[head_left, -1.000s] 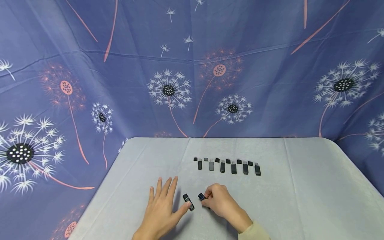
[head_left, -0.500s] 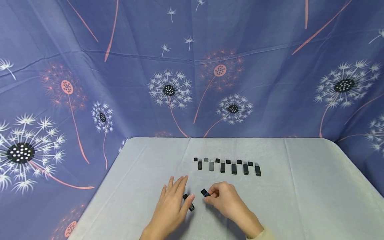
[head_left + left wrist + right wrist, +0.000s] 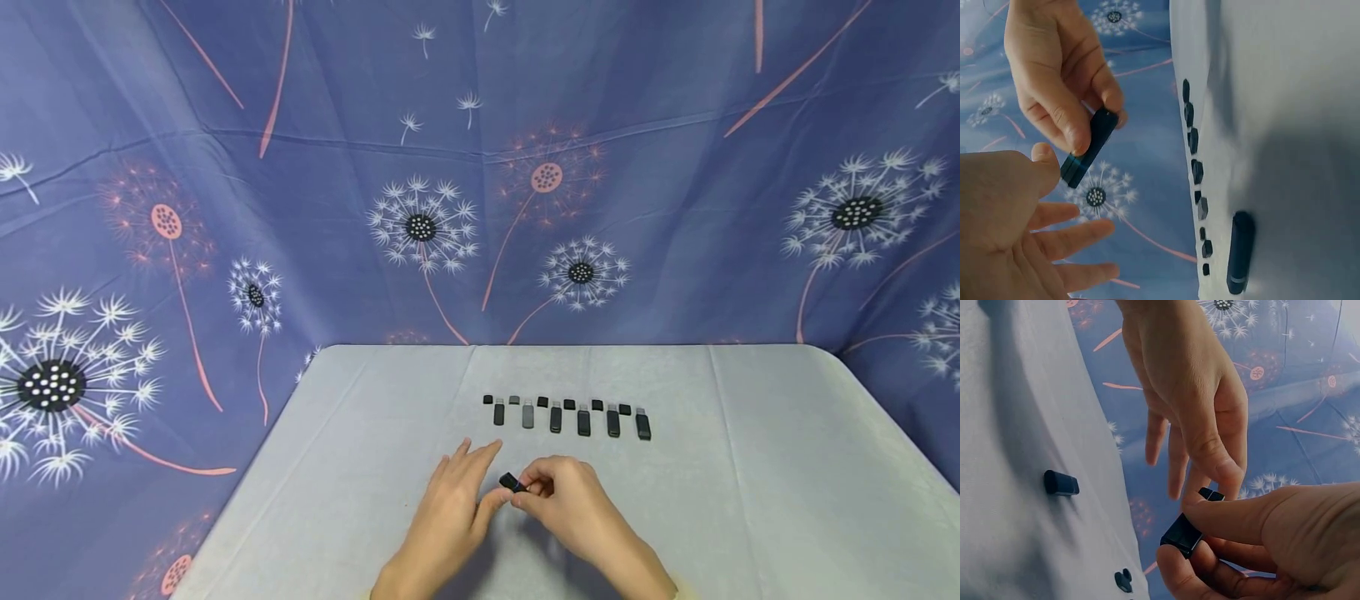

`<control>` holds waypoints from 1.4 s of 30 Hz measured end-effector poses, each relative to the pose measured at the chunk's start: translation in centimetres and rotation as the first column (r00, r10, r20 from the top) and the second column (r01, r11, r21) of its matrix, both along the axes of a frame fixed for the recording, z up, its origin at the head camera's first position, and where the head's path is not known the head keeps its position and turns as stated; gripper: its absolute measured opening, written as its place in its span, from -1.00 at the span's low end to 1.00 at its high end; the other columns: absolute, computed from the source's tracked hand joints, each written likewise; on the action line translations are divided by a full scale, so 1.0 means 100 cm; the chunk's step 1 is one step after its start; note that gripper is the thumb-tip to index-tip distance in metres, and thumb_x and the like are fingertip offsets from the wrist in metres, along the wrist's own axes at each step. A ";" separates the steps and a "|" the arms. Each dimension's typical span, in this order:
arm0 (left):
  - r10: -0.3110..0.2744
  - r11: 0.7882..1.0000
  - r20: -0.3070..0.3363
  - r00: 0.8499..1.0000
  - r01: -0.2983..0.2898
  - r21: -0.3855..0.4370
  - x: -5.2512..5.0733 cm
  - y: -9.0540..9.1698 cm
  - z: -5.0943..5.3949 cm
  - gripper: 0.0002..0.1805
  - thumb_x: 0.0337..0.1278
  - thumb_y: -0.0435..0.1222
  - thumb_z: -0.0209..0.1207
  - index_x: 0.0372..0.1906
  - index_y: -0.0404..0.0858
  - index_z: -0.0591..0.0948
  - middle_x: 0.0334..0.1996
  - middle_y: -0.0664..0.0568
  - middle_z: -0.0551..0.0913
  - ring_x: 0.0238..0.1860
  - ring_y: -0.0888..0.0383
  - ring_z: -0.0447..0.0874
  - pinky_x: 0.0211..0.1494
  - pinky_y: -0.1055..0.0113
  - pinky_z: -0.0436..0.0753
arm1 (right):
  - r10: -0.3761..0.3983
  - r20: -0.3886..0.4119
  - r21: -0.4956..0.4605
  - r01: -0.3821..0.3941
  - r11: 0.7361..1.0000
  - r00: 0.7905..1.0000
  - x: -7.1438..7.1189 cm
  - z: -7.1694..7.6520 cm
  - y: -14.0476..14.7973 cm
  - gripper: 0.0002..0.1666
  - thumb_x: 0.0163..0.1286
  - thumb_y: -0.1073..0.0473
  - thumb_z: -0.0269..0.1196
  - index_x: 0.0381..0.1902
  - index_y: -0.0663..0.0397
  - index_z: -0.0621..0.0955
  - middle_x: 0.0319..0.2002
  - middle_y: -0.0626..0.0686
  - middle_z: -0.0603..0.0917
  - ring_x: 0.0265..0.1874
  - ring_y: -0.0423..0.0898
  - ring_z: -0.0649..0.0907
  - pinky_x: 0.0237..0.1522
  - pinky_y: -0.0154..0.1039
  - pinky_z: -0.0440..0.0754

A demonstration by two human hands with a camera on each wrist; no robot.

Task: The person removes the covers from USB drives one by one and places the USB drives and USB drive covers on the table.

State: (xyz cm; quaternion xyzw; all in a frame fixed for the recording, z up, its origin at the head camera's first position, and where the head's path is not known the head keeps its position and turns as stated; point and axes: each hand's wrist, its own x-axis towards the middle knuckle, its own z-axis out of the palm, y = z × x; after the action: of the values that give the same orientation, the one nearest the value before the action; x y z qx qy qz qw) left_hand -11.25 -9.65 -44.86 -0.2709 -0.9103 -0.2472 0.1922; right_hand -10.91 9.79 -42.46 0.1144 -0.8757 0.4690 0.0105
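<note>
My right hand [image 3: 573,508] pinches a black USB stick [image 3: 512,482] between thumb and fingers, above the table. In the left wrist view this stick [image 3: 1089,149] slants, its capped end toward my left thumb. My left hand [image 3: 453,504] is beside it with straight, spread fingers. Its thumb is very close to the cap end; whether it touches cannot be told. A second black USB stick [image 3: 1241,253] lies on the table in the left wrist view, and also shows in the right wrist view as a dark stick [image 3: 1061,483]. In the head view my left hand hides it.
Farther back on the pale tablecloth [image 3: 750,500] runs a row of several uncapped USB sticks [image 3: 583,421], one of them grey [image 3: 528,414]. Small caps [image 3: 542,402] lie beside them. A blue dandelion-patterned curtain [image 3: 660,275] hangs behind the table.
My left hand has moved right, over the stick on the table and up to the held one. My right hand has lifted its stick slightly and turned it.
</note>
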 end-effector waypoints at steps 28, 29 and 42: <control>-0.186 0.969 -0.122 0.975 0.203 0.143 0.005 0.008 0.003 -0.73 0.27 -0.09 0.35 -0.07 -0.16 0.76 -0.27 0.22 0.76 -0.25 0.36 0.72 -0.11 0.38 0.68 | -0.014 -0.001 -0.019 0.014 1.000 1.000 0.016 0.002 0.007 -0.85 0.20 0.17 0.55 -0.40 -0.01 0.73 -0.42 -0.15 0.69 -0.43 -0.41 0.62 -0.33 -0.42 0.67; -0.187 0.967 -0.132 0.973 0.206 0.149 0.005 0.008 0.003 -0.78 0.26 -0.10 0.36 -0.12 -0.13 0.76 -0.30 0.24 0.75 -0.27 0.38 0.70 -0.13 0.40 0.67 | -0.010 -0.005 -0.022 0.010 1.000 1.000 0.017 0.001 0.007 -0.85 0.21 0.16 0.54 -0.41 -0.02 0.73 -0.43 -0.16 0.70 -0.44 -0.41 0.63 -0.34 -0.42 0.67; -0.195 0.946 0.037 0.980 0.178 0.270 0.007 0.009 0.010 -0.90 0.28 -0.14 0.35 -0.25 -0.06 0.75 -0.31 0.28 0.76 -0.24 0.40 0.70 -0.16 0.48 0.66 | 0.116 -0.185 0.007 -0.116 0.993 0.976 0.020 0.002 0.006 -0.95 0.39 0.09 0.41 -0.26 -0.18 0.81 -0.33 -0.24 0.79 -0.46 -0.47 0.59 -0.44 -0.42 0.60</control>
State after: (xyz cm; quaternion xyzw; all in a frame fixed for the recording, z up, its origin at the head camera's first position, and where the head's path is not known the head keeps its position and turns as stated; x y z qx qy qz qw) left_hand -10.53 -8.76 -43.87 -0.3197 -0.8448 -0.3925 0.1734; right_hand -8.86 10.39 -42.31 0.2083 -0.8618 0.4579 0.0646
